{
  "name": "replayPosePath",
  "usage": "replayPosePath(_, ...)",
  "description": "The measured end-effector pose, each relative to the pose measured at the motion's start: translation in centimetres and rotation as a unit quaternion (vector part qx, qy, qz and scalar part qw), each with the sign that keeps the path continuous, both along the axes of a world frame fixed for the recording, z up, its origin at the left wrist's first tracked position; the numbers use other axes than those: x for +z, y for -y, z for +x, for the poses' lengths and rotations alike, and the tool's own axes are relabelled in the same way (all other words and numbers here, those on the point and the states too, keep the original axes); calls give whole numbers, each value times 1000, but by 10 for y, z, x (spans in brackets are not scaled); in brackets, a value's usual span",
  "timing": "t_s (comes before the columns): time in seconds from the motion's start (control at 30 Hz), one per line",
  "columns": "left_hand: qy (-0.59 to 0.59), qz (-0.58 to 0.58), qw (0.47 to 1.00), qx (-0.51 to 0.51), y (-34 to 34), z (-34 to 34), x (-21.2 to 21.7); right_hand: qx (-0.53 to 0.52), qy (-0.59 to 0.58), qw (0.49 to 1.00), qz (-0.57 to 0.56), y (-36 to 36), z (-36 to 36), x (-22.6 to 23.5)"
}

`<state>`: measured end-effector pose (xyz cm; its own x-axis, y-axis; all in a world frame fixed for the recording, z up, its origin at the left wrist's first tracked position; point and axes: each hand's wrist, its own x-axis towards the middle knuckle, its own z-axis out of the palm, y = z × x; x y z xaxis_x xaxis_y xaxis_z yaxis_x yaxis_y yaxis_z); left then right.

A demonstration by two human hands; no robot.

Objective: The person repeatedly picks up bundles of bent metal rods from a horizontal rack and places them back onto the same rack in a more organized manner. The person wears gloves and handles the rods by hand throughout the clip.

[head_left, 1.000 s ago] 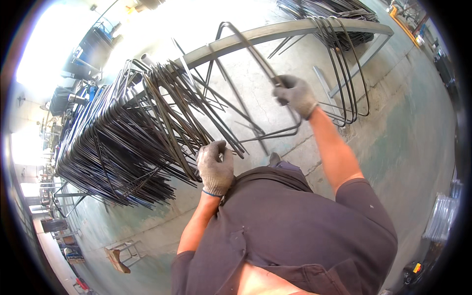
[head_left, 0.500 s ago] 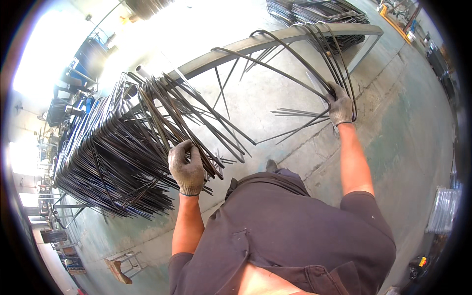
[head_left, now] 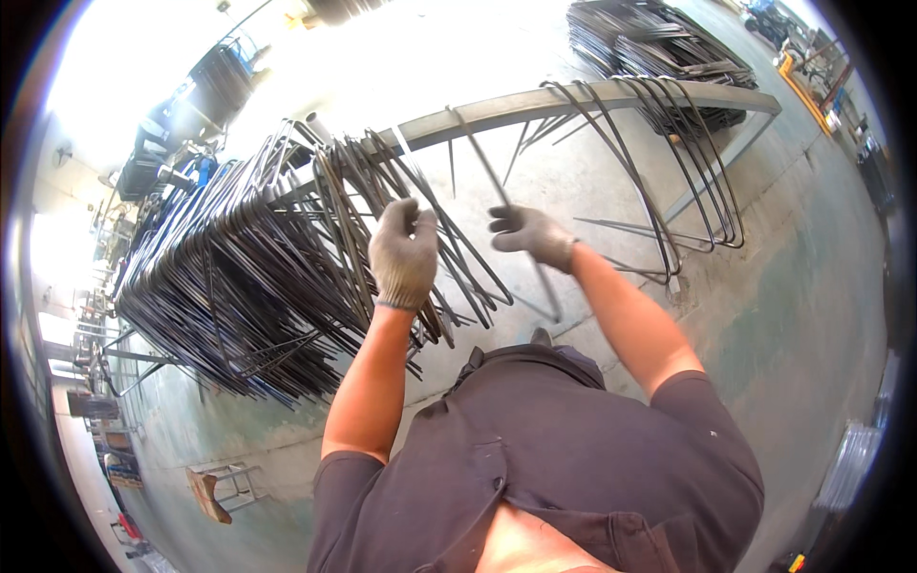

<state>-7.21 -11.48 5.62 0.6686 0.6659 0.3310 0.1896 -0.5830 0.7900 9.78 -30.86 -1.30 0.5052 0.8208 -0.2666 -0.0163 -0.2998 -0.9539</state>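
Both my hands wear grey knit gloves. My right hand (head_left: 537, 236) is at a single bent metal rod (head_left: 482, 162), which hangs from the long steel bar (head_left: 473, 122). Its fingers reach around the rod, and the rod's lower part looks smeared by motion. My left hand (head_left: 405, 256) is raised in front of the right side of a dense bundle of bent rods (head_left: 220, 277). Its fingers curl loosely with a gap to the thumb, and nothing shows in them. Farther right, several bent rods (head_left: 712, 181) hang from the bar, apart from my hands.
Another stack of dark rods (head_left: 669, 48) lies beyond the bar's right end. A small stool (head_left: 224, 489) stands at the lower left. Yellow equipment (head_left: 804, 94) is at the far right, and a bundle of shiny lengths (head_left: 850, 465) lies at the right edge.
My right hand has left the rods at the right and come inward to the single rod, whose lower end has swung left. My left hand has risen. The view has shifted slightly.
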Motion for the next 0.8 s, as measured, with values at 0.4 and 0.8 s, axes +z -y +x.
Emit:
replayPosePath(0.4,52,-409,909,-67,-19,43,-6,-171,-88,981,-16,-62,-35,-21)
replayPosePath(0.8,228,-449,852,-144,10,29,70,-392,-42,919,9,78,45,-1)
